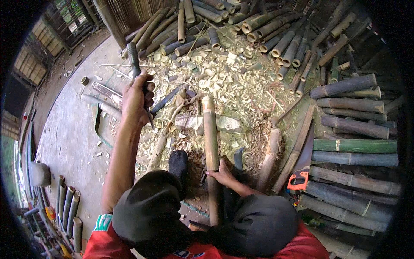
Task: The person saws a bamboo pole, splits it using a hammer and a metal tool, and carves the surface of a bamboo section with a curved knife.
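Observation:
My left hand [137,98] is raised at the left, closed around a tool with a long dark handle [133,58]. A thin pointed end of this tool shows below the fist; its exact kind is unclear. Between my knees a bamboo tube [210,136] points away from me, its pale cut end farthest off. Its near end lies by my lap. Around the tube's near half, from the right, my right hand [223,175] is wrapped. Under the tube's far part lies a pale, worn block [228,124] on the floor.
Pale chips [224,77] cover the floor ahead. Bamboo tubes are heaped at the back [276,30] and stacked at the right [353,146]. A handsaw with an orange handle [297,181] leans by that stack. More tubes [69,203] stand at the lower left.

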A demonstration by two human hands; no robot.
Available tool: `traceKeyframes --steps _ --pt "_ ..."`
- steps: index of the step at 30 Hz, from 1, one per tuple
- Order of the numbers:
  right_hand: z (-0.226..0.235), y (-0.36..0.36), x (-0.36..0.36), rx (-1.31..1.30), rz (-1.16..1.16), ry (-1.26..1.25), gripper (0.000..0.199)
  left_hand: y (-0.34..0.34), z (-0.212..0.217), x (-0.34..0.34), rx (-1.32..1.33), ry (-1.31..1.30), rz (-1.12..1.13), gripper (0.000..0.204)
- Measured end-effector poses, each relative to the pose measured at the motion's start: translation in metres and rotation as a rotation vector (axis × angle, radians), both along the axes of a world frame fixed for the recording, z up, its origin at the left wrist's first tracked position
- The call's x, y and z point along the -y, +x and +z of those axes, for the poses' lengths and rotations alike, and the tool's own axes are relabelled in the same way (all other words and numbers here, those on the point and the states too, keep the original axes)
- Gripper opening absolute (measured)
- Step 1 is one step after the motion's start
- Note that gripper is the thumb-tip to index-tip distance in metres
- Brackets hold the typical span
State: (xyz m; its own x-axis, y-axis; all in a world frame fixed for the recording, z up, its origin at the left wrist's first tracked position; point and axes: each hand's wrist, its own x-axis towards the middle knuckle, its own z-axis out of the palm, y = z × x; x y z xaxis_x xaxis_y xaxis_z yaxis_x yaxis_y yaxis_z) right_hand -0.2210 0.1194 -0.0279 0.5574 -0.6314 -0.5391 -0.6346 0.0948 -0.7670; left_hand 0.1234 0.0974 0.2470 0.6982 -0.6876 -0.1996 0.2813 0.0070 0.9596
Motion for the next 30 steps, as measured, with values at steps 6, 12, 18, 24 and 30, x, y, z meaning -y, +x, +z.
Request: traceKeyframes --steps 6,12,18,24,30 --pt "-0.011 -0.023 -0.021 -0.180 0.162 0.194 0.093 -0.019 -0.047 -0.009 -0.035 0.128 -0.108 0.034" --pt "0.000 -0.004 -0.013 -0.229 0.123 -0.194 0.127 -0.045 -0.061 -0.102 -0.214 0.055 0.052 0.031" --pt "0.068 0.004 0.012 -0.198 0.077 -0.246 0.097 -0.003 -0.024 -0.184 -0.066 0.031 0.102 0.020" --pt "0.134 -0.029 0.074 -0.228 0.260 -0.455 0.051 0.002 -0.028 -0.203 0.218 0.430 -0.078 0.023" --pt "0.071 -0.018 0.103 -0.211 0.302 -0.330 0.045 -0.056 -0.167 -0.106 0.279 0.579 -0.296 0.038"
